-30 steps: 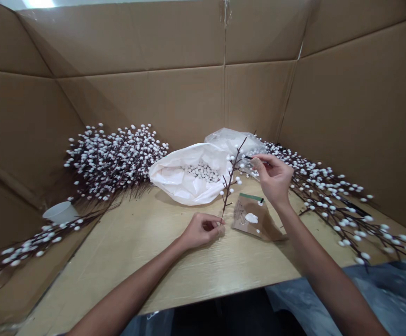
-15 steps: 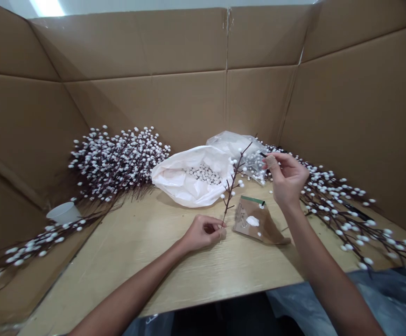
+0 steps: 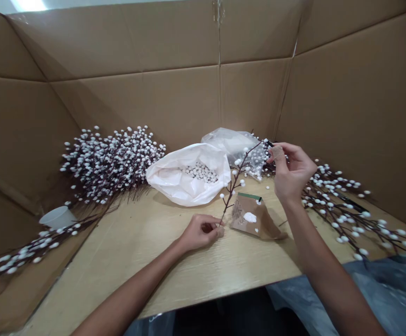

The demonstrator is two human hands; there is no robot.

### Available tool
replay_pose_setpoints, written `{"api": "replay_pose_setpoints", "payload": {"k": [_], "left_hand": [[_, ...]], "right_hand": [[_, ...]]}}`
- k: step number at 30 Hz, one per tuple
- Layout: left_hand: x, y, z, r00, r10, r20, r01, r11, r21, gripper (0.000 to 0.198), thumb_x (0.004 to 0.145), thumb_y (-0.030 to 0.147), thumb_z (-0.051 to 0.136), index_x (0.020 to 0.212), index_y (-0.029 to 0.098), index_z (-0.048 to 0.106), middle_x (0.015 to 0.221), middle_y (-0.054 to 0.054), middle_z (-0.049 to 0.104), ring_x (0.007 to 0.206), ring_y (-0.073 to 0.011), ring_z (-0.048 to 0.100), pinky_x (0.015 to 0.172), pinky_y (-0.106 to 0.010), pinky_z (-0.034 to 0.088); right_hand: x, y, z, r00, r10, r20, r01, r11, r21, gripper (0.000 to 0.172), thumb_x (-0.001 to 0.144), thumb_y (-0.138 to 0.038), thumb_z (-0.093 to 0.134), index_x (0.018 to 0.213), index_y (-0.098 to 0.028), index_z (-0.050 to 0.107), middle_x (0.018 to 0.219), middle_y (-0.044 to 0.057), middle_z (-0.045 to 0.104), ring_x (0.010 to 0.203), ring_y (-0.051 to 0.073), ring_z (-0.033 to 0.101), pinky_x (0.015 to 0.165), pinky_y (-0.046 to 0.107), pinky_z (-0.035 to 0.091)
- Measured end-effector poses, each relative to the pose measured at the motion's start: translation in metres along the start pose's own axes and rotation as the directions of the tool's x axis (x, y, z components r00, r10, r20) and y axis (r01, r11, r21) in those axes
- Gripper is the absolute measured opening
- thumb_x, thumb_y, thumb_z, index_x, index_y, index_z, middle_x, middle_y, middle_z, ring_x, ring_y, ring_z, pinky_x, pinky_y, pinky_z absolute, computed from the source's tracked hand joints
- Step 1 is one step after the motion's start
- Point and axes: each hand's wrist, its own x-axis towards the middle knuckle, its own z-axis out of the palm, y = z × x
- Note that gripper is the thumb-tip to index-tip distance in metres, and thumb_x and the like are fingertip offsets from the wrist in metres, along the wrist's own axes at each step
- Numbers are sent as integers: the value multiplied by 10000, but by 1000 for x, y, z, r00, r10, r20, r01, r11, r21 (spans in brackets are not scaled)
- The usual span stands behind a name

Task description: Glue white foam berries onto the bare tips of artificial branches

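My left hand point(image 3: 201, 232) is closed in a pinch around the lower end of a thin brown berry branch point(image 3: 231, 190), low over the table. The branch leans up to the right and bears several white berries. Close to its upper tip is my right hand point(image 3: 294, 172), raised, with thumb and fingers pinched together. Something small and dark shows at those fingertips, too small to name. Below the branch lies a folded brown packet point(image 3: 270, 225) with a green edge and a white paste blob point(image 3: 249, 217) on it. Behind it, a white plastic bag point(image 3: 164, 184) lies open, with loose white berries point(image 3: 200, 172) inside.
A thick heap of berry branches point(image 3: 112, 163) lies at the back left, more branches point(image 3: 353, 224) at the right. A clear plastic bag point(image 3: 229, 142) sits behind the white one. At left stands a white cup point(image 3: 58, 218). Cardboard walls point(image 3: 175, 102) enclose the table point(image 3: 175, 275).
The branch has tilted to the right, its tip now nearer my right hand. My right hand has moved slightly up and right. The whole view has shifted a little.
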Motion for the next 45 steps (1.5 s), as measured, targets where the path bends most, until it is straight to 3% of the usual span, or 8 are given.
{"api": "replay_pose_setpoints", "payload": {"k": [36,45], "left_hand": [[1,0,-1,1000,11,-7,-11,1000,4,315,732,273,628,902,40,753,634,-67,614,529,-92,466,482,-194,346],[1,-2,-1,999,43,-4,-43,999,14,273,719,181,600,901,49,755,647,-66,626,541,-95,478,489,-191,354]], "right_hand": [[0,-1,0,995,97,10,-97,993,63,181,772,-343,689,816,-168,674,768,16,651,574,96,563,531,255,485],[2,3,0,996,89,-21,-86,990,112,173,783,-331,678,844,-169,676,738,11,650,568,94,564,523,246,472]]}}
